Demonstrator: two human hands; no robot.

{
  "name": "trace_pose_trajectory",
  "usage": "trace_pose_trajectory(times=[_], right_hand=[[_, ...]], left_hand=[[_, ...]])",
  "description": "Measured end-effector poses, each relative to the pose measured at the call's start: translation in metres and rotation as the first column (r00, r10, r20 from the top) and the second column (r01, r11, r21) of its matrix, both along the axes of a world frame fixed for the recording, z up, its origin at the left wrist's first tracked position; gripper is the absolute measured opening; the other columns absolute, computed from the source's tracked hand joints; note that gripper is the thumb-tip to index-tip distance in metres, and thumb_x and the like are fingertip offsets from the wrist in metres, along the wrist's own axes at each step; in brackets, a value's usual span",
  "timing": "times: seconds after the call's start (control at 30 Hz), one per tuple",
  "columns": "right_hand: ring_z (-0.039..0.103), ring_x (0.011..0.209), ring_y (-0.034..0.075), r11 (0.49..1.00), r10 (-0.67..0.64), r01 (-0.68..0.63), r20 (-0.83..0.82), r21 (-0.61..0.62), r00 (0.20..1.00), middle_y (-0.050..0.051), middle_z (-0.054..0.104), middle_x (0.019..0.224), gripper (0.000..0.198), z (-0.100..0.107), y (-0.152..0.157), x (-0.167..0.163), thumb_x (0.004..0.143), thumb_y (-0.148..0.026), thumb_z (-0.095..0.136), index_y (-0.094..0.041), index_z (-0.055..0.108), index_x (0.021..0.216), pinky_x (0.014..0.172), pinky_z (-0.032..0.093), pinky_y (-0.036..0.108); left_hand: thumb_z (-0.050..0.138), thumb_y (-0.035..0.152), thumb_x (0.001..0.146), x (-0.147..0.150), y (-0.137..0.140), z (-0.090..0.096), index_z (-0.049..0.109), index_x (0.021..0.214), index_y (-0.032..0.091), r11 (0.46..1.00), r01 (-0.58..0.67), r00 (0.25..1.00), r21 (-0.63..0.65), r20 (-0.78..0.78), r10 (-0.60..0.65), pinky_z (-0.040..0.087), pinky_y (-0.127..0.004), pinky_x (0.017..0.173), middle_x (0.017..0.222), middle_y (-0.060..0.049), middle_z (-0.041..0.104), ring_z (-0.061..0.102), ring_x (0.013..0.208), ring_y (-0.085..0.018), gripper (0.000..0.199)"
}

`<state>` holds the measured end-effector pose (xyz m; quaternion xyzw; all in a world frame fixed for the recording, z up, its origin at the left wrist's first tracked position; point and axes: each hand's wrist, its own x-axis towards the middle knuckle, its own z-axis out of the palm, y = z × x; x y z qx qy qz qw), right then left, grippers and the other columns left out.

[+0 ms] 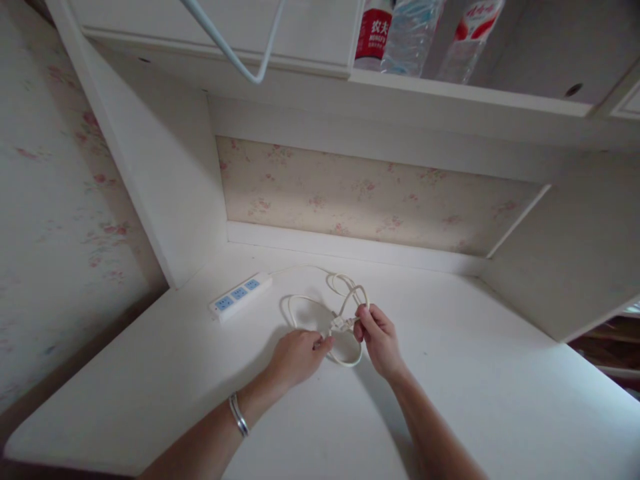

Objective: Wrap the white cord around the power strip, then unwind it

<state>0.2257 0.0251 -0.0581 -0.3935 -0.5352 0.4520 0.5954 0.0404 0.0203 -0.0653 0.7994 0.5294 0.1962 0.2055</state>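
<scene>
A white desk top (475,373) is set in a white alcove backed by pale wallpaper with small pink flowers (360,197). On the shelf above (450,90), three plastic bottles are seen from below: two with red-and-white labels (373,33) (467,37) and one clear with a blue label (410,33). One white power strip with three blue socket faces (240,295) is laid at the back left of the desk. Its thin white cable (320,310) is looped in several loose coils on the desk, between the strip and the hands. The left hand (297,357), with one silver bangle (239,415) on the wrist, is closed on the cable's near loop, fingertips pinched. The right hand (380,337) is clenched around the white plug end (343,323), held just above the desk. The two hands are kept close together.
</scene>
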Motion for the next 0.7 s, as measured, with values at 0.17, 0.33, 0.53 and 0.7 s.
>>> trace_pose_trajectory(times=[0.17,0.33,0.53,0.7], right_hand=[[0.037,0.048,0.008,0.992,0.091,-0.108,-0.240,-0.059,0.967,-0.005,0.044,0.050,0.021,0.002,0.001,0.003,0.089,-0.038,0.054,-0.020,0.053,0.079,0.048,0.026,0.022],[0.037,0.048,0.008,0.991,0.117,-0.129,-0.239,-0.037,0.964,-0.004,0.046,0.051,0.020,0.004,0.000,0.013,0.089,-0.035,0.054,-0.019,0.054,0.077,0.048,0.025,0.022],[0.045,0.057,0.012,0.980,0.198,-0.198,-0.009,0.021,0.980,0.002,0.058,0.063,0.020,0.004,-0.005,0.016,0.087,-0.033,0.055,-0.018,0.060,0.075,0.055,0.033,0.025],[0.048,0.059,0.013,0.985,0.152,-0.169,0.332,0.021,0.931,0.002,0.061,0.069,0.019,0.002,-0.005,0.015,0.085,-0.035,0.059,-0.019,0.067,0.078,0.056,0.036,0.025]], left_hand=[[0.036,0.048,0.089,0.000,0.002,-0.005,0.066,0.069,0.020,1.000,-0.023,1.000,-0.013,-0.006,0.023,0.031,-0.027,0.058,0.071,-0.005,0.069,0.062,0.068,-0.019,0.045],[0.036,0.044,0.089,-0.004,0.011,-0.011,0.061,0.070,0.018,0.993,-0.011,0.949,-0.120,0.310,0.048,0.034,-0.025,0.059,0.068,-0.004,0.067,0.061,0.065,-0.017,0.041],[0.037,0.047,0.090,-0.010,0.019,-0.011,0.055,0.075,0.017,0.983,-0.034,0.769,-0.183,0.623,0.142,0.032,-0.023,0.050,0.058,0.002,0.053,0.046,0.048,-0.011,0.038],[0.037,0.051,0.090,-0.014,0.019,-0.012,0.053,0.080,0.018,0.978,-0.031,0.694,-0.207,0.700,0.170,0.026,-0.020,0.044,0.050,0.007,0.038,0.035,0.042,-0.008,0.038]])
